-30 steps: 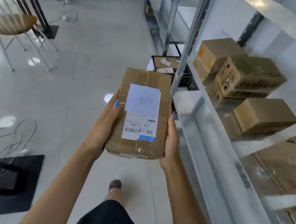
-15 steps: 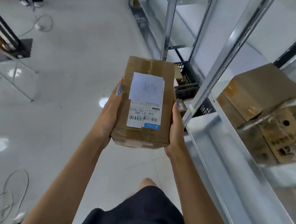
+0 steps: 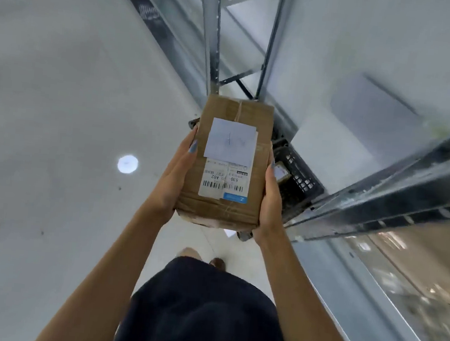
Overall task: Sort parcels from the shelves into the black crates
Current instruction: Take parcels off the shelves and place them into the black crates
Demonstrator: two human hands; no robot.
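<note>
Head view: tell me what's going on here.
A person holds a cardboard parcel between both hands, with the left hand on its left side and the right hand on its right, label facing up. A black crate sits on the floor just beyond, beside the metal shelving. The parcel is not yet in it.

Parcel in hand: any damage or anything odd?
Minor wear only. The parcel is crumpled and scuffed along its near bottom edge, and a plain white slip overlaps the top of the shipping label, slightly askew. The left hand and right hand grip its sides.
</note>
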